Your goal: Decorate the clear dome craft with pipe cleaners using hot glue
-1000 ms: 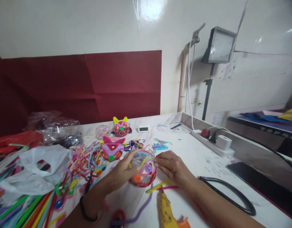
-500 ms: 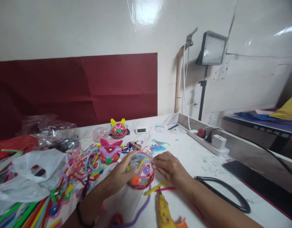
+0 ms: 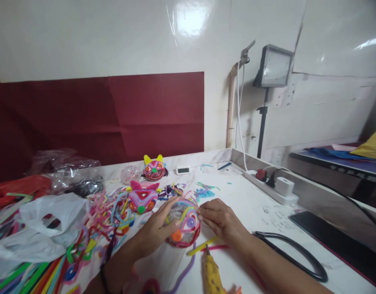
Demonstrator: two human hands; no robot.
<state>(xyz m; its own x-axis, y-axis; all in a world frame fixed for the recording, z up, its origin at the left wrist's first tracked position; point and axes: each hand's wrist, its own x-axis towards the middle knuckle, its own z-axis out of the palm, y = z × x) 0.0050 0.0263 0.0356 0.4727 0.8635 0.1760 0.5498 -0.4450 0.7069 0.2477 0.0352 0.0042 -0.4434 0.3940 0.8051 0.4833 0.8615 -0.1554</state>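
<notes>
Grasping round ornament (image 3: 186, 223) between left hand (image 3: 158, 228) and right hand (image 3: 221, 217), with white clock (image 3: 183, 170) behind, digits blurred.

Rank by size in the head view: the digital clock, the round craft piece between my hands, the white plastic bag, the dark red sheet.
1. Dark red sheet
2. White plastic bag
3. Round craft piece
4. Digital clock

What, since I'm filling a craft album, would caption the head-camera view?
Left hand holds a colourful round ornament, right hand at its edge, glue gun nearby.
</notes>
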